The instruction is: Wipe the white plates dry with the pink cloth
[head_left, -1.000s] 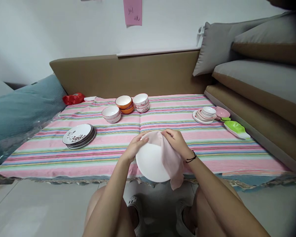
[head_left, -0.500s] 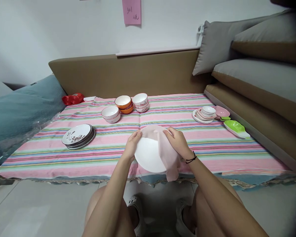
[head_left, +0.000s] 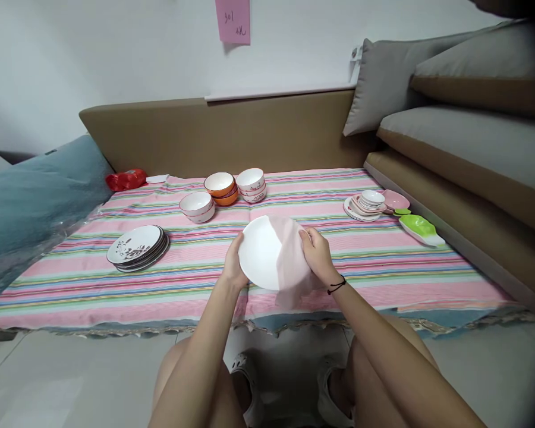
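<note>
A white plate [head_left: 261, 252] is tilted up over the near part of the striped cloth [head_left: 383, 261]. My left hand [head_left: 232, 268] grips its left rim, fingers behind the plate. My right hand [head_left: 317, 257] presses a pale pink cloth [head_left: 289, 261] against the plate's right side. The cloth drapes over the rim and hangs down below it.
A stack of patterned plates [head_left: 137, 247] lies at the left. Bowls stand at the back: white [head_left: 198, 205], orange [head_left: 221, 187], white stacked [head_left: 251, 183]. Small saucers [head_left: 368, 205], a pink dish [head_left: 396, 200] and a green dish [head_left: 419, 228] lie right. Red bag [head_left: 125, 179] far left; cushions on both sides.
The plate has been lifted up and away from me, and turned a little. The pink cloth has slid from the top rim to the right side. Both hands kept their hold.
</note>
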A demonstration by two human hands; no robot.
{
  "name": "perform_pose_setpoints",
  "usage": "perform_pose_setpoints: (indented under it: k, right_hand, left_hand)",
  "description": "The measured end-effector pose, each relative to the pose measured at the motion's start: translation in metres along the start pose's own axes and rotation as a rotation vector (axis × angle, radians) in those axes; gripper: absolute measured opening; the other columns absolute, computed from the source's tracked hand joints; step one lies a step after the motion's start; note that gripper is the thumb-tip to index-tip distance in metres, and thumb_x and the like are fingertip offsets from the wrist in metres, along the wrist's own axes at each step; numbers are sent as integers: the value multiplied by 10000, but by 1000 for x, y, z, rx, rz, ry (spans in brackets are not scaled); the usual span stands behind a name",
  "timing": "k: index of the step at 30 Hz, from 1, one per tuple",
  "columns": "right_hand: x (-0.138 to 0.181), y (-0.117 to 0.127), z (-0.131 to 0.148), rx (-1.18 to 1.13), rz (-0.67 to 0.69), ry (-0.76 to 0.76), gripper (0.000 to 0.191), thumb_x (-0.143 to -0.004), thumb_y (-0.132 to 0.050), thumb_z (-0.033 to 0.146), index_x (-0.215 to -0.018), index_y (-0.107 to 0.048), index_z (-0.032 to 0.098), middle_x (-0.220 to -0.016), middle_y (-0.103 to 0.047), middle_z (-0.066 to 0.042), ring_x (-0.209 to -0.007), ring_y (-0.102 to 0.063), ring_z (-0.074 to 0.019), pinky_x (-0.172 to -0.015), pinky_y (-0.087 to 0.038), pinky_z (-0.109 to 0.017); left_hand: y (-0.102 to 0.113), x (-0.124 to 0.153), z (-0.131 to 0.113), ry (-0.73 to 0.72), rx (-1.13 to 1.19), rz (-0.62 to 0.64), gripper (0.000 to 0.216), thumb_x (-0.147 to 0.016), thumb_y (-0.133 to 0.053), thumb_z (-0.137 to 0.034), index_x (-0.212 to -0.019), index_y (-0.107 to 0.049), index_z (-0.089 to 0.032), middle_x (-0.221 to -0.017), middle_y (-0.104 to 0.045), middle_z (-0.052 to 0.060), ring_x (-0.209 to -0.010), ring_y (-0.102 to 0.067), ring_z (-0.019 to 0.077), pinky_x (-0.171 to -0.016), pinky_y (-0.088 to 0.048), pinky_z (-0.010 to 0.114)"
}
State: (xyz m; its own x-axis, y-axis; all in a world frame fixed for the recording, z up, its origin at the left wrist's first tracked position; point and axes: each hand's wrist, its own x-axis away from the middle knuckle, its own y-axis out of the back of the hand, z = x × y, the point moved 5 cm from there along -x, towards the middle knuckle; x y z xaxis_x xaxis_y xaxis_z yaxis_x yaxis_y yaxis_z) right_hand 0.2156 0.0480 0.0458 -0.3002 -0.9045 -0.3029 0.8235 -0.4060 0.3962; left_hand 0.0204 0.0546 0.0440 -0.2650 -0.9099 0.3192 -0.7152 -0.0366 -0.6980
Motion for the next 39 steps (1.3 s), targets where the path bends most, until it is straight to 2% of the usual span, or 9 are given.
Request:
perform_pose_setpoints:
  k: [5, 9, 14, 17, 20, 27, 31, 35, 39]
  right_hand:
    - [0, -3, -6, -45, 29, -47, 272, -876, -388, 416, -689, -409, 221, -616, -425, 37, -596, -406, -143, -592, -304, -266]
    - [-2, -5, -8, -88, 165, -13, 315, -850, -434, 485, -701, -478, 211, -640, -492, 19, -621, -449, -154, -604, -331, -270]
    - [-4, 5, 4, -77, 146, 59, 307, -819, -530, 481, -919, -571, 193, -932, -634, -54, -781, -550, -179, -707, -398, -284]
    - [-3, 6, 14, -31, 210, 151, 248, -863, -485, 431, -835, -561, 197, -820, -621, -26, -722, -528, -159, -666, -373, -264]
    - [1, 5, 18, 23, 239, 175, 333, -907, -397, 428, -662, -435, 206, -631, -500, 14, -598, -428, -134, -580, -304, -257]
    - [8, -4, 23, 131, 337, 195, 411, -919, -373, 459, -598, -310, 208, -551, -391, 30, -544, -363, -122, -554, -247, -260]
    - [4, -4, 20, 142, 302, 193, 327, -917, -381, 433, -670, -360, 220, -536, -367, 47, -520, -367, -126, -542, -230, -257]
    - [0, -3, 14, 100, 247, 163, 282, -916, -379, 411, -705, -386, 225, -550, -368, 50, -519, -380, -127, -536, -231, -256]
    - [-1, -4, 10, 69, 234, 151, 315, -912, -380, 422, -669, -348, 223, -559, -371, 45, -533, -373, -128, -539, -239, -258]
  left_hand:
    - [-1, 4, -1, -8, 30, -27, 477, -889, -450, -390, -1265, -530, -108, -989, -714, 116, -1001, -647, 276, -958, -458, 403]
    - [2, 9, -3, -10, -23, -73, 486, -883, -475, -373, -1280, -514, -97, -967, -716, 131, -962, -661, 284, -947, -466, 415]
    - [6, 12, -5, 38, -107, -31, 513, -856, -513, -427, -1256, -537, -107, -978, -711, 145, -905, -675, 300, -889, -498, 435]
    - [8, 12, -4, 78, -163, 7, 515, -843, -528, -443, -1223, -564, -98, -971, -709, 158, -881, -678, 304, -849, -516, 430]
    - [7, 12, -1, 151, -213, 52, 499, -833, -547, -433, -1189, -590, -86, -936, -712, 165, -842, -684, 300, -807, -527, 413]
    - [0, 24, 15, 389, -337, 74, 498, -818, -566, -459, -1091, -643, -50, -807, -716, 171, -659, -679, 274, -604, -522, 351]
    - [-2, 23, 11, 332, -279, 51, 489, -842, -535, -430, -1147, -611, -55, -865, -717, 172, -766, -688, 291, -701, -534, 378]
    - [-1, 17, -3, 140, -187, 55, 518, -857, -506, -433, -1229, -557, -76, -971, -707, 168, -903, -672, 305, -852, -509, 424]
    - [5, 13, -15, -1, -150, 29, 542, -867, -477, -465, -1265, -532, -101, -1021, -699, 154, -962, -656, 310, -901, -489, 441]
